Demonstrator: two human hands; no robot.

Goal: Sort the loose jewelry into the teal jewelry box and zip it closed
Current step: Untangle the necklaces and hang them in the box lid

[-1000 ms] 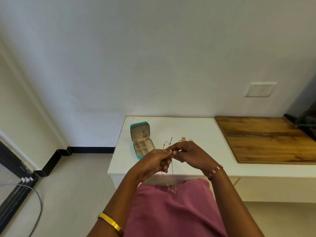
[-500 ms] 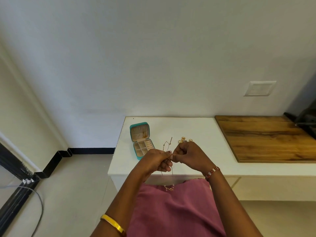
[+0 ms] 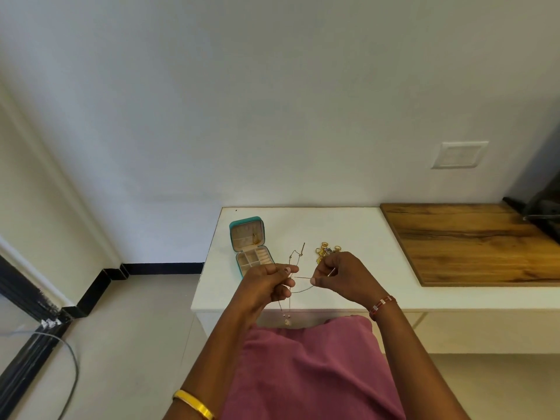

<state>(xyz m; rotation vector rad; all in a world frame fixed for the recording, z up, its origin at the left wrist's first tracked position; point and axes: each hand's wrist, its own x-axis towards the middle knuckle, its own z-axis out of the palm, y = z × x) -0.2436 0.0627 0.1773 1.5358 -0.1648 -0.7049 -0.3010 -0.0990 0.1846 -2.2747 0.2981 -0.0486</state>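
Note:
The teal jewelry box lies open at the left end of the white table, its beige compartments showing. My left hand and my right hand each pinch a thin gold chain necklace above the table's front edge, stretching a short length between them. Its pendant dangles below my left hand. Part of the chain loops up behind my fingers. A small heap of gold rings and earrings lies on the table just beyond my right hand.
A wooden board covers the table's right part. A dark object sits at the far right edge. A wall plate is on the wall above. Floor and a cable lie to the left.
My hands, pressed together a second ago, have drawn apart, pulling a length of the chain taut between them. The pendant hangs a little higher than before.

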